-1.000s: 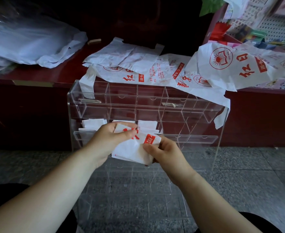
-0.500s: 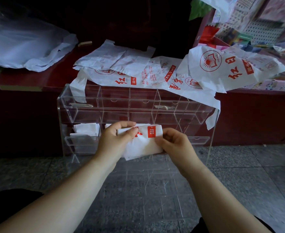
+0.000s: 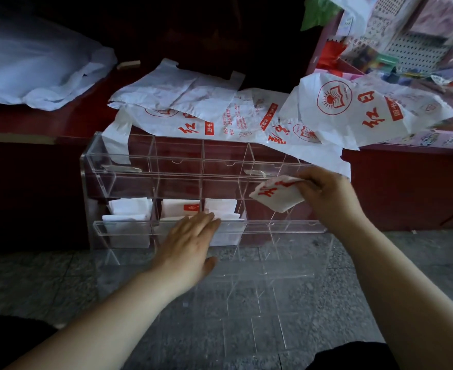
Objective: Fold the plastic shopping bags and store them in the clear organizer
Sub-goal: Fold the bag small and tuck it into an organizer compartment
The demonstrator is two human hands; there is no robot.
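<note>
Folded bags (image 3: 129, 209) sit in the organizer's (image 3: 166, 169) lower-left compartments, on the floor (image 3: 33, 276) before the tabletop (image 3: 33, 121), where unfolded bags (image 3: 220, 113) lie spread.

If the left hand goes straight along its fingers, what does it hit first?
Probably the stored bag in the organizer's third lower slot. The left hand's fingertips sit at the front lip, though depth is unclear.

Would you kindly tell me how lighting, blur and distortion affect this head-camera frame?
Head view: dim overall, with the background above the counter nearly black; the unfolded bags stand out brightest; the right hand and its folded bag look slightly motion-blurred; wide-angle distortion skews the edges of the clear organizer.
</note>
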